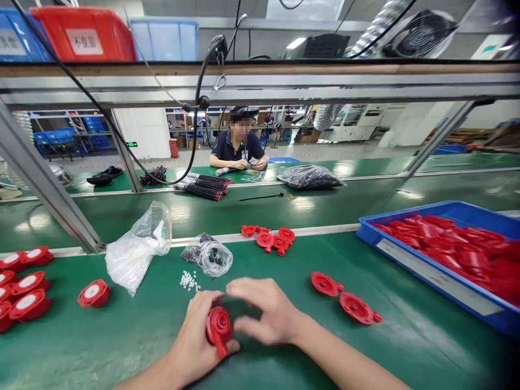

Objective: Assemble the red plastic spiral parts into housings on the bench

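My left hand (197, 335) is wrapped round a red round plastic part (219, 325) with a short spout that points down toward me. Just right of that part is my right hand (266, 311), blurred, its thumb and fingers apart with nothing visible between them. Small white pieces (189, 280) lie in a loose pile beyond my left hand. To the right, two red parts (356, 307) rest on the green table (284, 363). Several more red parts (265, 239) are grouped near the metal strip.
A blue tray (439, 279) of red parts stands at right. Clear bags (140, 244) lie ahead, and red parts with white discs (28, 303) at left. Beyond, a person (238, 143) sits near black cable bundles (205, 186). A black cable (195, 135) hangs from the shelf.
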{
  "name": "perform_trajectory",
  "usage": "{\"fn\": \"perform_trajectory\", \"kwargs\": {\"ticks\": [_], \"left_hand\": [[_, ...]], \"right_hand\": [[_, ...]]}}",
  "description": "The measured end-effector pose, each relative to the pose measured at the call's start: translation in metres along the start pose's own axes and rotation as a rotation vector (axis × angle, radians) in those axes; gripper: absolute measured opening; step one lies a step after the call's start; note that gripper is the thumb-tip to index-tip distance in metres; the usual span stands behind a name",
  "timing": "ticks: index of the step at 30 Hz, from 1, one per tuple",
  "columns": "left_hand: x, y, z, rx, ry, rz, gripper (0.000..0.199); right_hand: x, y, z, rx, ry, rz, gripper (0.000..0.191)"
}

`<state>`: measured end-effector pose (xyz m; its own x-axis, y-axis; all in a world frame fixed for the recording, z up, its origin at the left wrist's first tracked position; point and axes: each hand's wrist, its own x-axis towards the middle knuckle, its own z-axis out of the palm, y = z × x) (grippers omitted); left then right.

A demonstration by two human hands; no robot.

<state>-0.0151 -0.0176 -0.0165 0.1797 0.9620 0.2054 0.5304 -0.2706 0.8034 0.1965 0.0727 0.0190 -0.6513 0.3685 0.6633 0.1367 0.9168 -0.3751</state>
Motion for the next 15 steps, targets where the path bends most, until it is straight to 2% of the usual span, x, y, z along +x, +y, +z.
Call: {"fn": "perform_trajectory", "kwargs": {"ticks": [3,4,6,8,9,11,15], "left_hand": [[-0.005,0.006,0.0,0.079,-0.116,0.01,0.077],[-0.006,0.011,-0.003,0.112,-0.161,0.015,0.085],[-0.006,0.022,-0.016,0.204,-0.264,0.022,0.107],[-0.005,0.034,-0.04,0.327,-0.36,0.015,0.12],[-0.004,0.038,-0.056,0.398,-0.384,-0.008,0.118],[-0.006,0.04,-0.091,0.562,-0.337,-0.119,0.099],[-0.015,0.017,-0.159,1.005,0.038,-0.581,0.067]], "right_hand": [[-0.004,0.044,-0.02,-0.326,0.153,0.385,0.03],[-0.008,0.061,-0.026,-0.458,0.167,0.452,0.033],[-0.018,0.092,-0.036,-0.658,0.103,0.536,0.044],[-0.029,0.117,-0.04,-0.789,0.047,0.609,0.051],[-0.033,0.126,-0.04,-0.823,0.035,0.63,0.052],[-0.04,0.137,-0.037,-0.839,0.019,0.616,0.05],[-0.041,0.134,-0.032,-0.749,-0.001,0.518,0.044]]}}
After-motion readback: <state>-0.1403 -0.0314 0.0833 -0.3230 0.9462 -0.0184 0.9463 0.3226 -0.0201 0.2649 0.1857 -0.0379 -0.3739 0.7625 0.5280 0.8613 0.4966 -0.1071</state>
